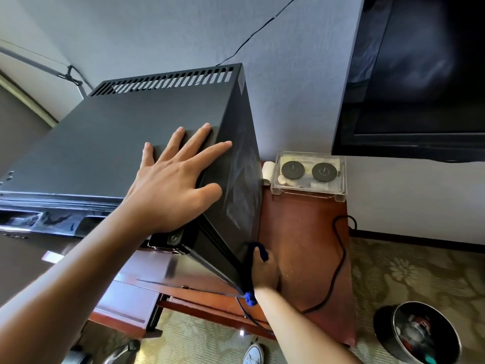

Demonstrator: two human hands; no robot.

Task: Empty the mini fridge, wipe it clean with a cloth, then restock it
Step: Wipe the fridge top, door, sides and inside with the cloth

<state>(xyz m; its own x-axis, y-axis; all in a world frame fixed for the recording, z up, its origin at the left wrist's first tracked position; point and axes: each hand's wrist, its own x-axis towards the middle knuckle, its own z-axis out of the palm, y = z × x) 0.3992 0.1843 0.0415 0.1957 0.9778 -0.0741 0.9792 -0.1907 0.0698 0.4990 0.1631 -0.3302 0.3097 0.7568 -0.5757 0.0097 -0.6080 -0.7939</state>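
The black mini fridge [110,143] stands on a reddish wooden desk [301,245], seen from above with its vented top at the back. My left hand [175,179] lies flat on the fridge's top near its right front corner, fingers spread. My right hand [263,269] holds a dark blue cloth [258,252] against the lower part of the fridge's right side, which shows streaks. The fridge's inside is hidden from this angle.
A clear plastic box [309,174] with two round black discs sits on the desk by the wall. A black cable [338,264] trails over the desk. A dark TV [420,74] hangs at right. A bin [425,334] stands on the patterned carpet.
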